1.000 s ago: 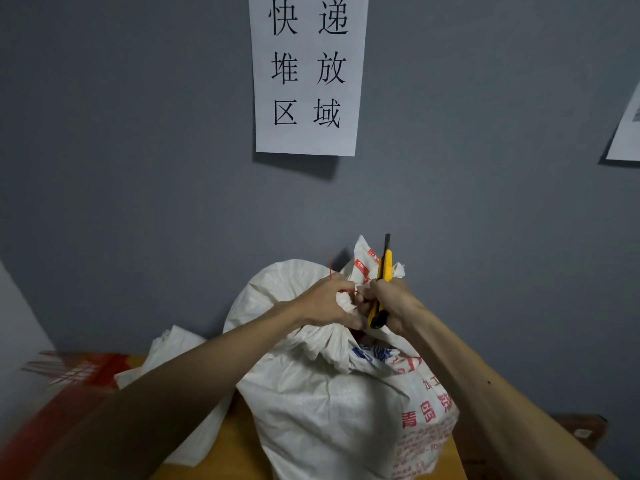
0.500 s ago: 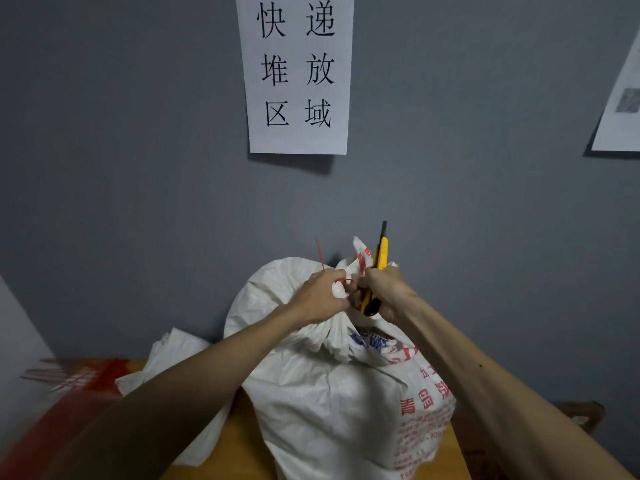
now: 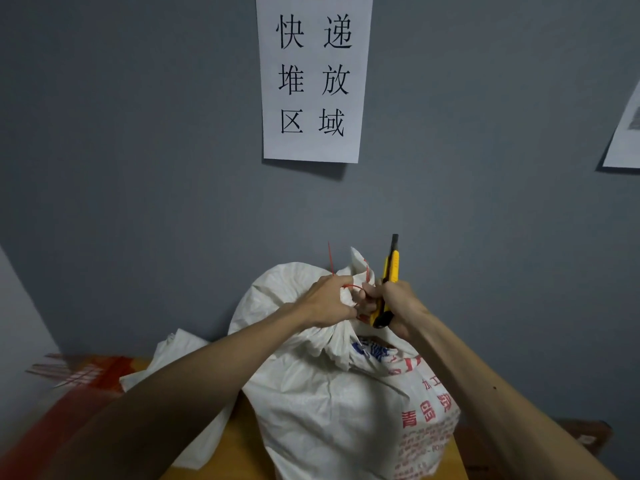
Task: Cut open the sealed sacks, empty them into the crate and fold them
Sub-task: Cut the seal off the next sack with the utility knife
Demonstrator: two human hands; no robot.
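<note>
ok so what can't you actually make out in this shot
Head view only.
Sack contents: hidden by its white cloth.
Red tie: whether cut, hidden behind fingers of left hand.
Knife: middle hidden in right hand.
Red thing at lower left: blurred, cut by edge.
Right paper: cut by edge, print blurred.

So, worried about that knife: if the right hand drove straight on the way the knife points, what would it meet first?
Probably the grey wall: the right hand aims the yellow utility knife up, past the tied neck of the white woven sack. Depth unclear.

parcel depot | wall sign reads 快递堆放区域 | woven sacks piled
</note>
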